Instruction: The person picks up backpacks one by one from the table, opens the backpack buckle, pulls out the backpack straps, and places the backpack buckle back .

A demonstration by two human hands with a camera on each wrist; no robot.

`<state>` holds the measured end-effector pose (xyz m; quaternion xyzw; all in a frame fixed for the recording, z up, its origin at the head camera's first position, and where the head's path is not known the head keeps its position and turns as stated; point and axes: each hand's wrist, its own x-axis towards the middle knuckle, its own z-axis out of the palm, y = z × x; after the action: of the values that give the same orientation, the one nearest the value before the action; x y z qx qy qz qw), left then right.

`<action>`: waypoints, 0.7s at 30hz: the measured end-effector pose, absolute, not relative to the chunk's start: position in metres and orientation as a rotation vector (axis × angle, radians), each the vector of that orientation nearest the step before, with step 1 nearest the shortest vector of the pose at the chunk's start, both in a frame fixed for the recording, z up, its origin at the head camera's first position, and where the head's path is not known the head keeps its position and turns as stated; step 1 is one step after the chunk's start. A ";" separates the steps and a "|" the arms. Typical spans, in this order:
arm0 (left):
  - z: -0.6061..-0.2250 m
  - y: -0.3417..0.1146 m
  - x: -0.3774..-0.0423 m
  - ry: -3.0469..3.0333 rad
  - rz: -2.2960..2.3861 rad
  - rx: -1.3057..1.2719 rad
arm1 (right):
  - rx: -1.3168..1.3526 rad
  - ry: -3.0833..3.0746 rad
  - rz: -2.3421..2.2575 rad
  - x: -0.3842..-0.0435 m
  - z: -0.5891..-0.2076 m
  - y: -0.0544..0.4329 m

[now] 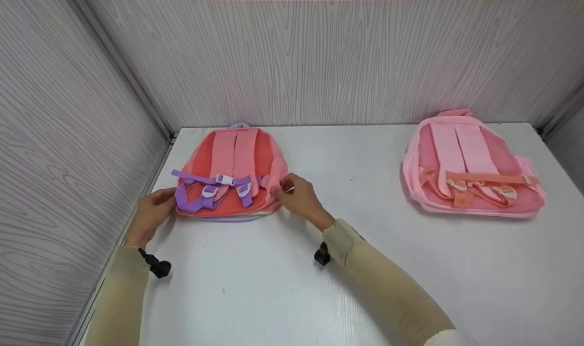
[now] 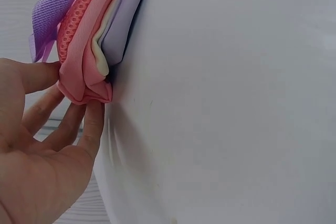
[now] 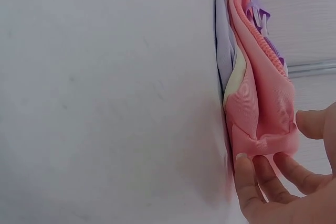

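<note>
A small coral-pink backpack (image 1: 267, 158) lies on the table with its straps up. Purple webbing (image 1: 191, 204) and white buckles cross its back. My left hand (image 1: 150, 214) holds its lower left corner; in the left wrist view the thumb lies on the upper edge and the other fingers (image 2: 93, 124) curve against the corner. At the opposite side my right hand (image 1: 301, 197) grips the side pocket (image 3: 268, 144), thumb (image 3: 311, 123) on one side and curved fingers on the other. Lavender and cream layers (image 3: 224, 43) show on the underside, against the table.
A second backpack (image 1: 426, 139), light pink with orange webbing, lies straps up at the right of the white table (image 1: 253, 288). Wood-grain panels (image 1: 292, 62) stand behind and at both sides. The left panel (image 1: 42, 168) runs close beside my left arm.
</note>
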<state>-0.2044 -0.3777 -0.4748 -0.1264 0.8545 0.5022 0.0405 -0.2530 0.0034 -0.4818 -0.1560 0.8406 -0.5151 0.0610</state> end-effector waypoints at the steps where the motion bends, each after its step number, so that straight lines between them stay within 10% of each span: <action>1: -0.475 -0.376 -0.204 2.618 1.541 -0.382 | -0.453 2.541 -1.559 -0.253 -0.481 0.004; 21: -0.472 -0.350 -0.196 2.610 1.507 -0.184 | -0.389 2.601 -1.392 -0.251 -0.477 0.035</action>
<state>-0.1965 -0.3504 -0.4717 -0.0607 0.8627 0.4982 0.0611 -0.2511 0.0352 -0.4767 -0.1304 0.8711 -0.4662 0.0830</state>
